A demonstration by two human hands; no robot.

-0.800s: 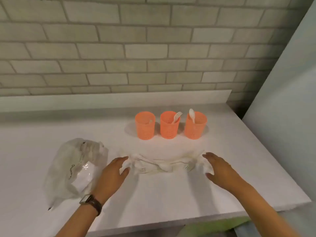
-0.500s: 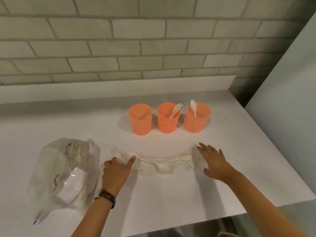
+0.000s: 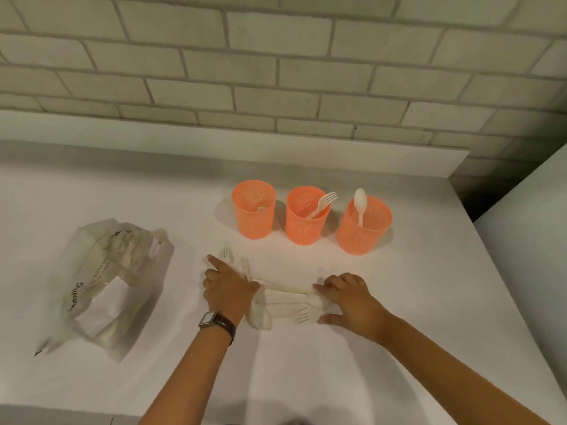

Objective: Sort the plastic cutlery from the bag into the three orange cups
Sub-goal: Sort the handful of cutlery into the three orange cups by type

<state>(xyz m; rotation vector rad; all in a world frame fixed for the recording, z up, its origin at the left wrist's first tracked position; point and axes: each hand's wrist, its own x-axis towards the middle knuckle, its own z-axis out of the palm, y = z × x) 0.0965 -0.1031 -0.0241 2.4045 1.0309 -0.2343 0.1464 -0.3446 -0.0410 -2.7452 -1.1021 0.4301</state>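
on the white table (image 3: 429, 286), near its front middle: a loose cutlery pile (image 3: 285, 305) of white plastic pieces, lying flat, long stems crosswise, fork tines showing at the near right.

left grip (image 3: 228, 289): laid over the left end of the pile, forefinger stretched forward with its tip on the table just beside a lone fork (image 3: 226, 253), the other fingers curled under; cannot tell whether holding something beneath them or only pressing down. dark-strapped watch (image 3: 216, 322) on that wrist.

right grip (image 3: 349, 299): set on the right end of the pile, fingers bent with their tips on the long stems at the far side, thumb spread along the near side beside the fork tines, so clasped about that end of the pile.

behind the pile, apart from both grips, three orange mesh cups in a row: left cup (image 3: 254, 210) with only a small white tip at its inner wall, too little to name; middle cup (image 3: 306, 222) with one fork (image 3: 325, 202) leaning right, tines up; right cup (image 3: 362, 231) with one spoon (image 3: 359, 200) upright, bowl up.

left of the left grip, apart from it: clear plastic bag (image 3: 104, 277), crumpled, lying on its side, more white cutlery faintly seen inside, printed lettering on its near face.

at the back: pale brick wall (image 3: 276, 72)
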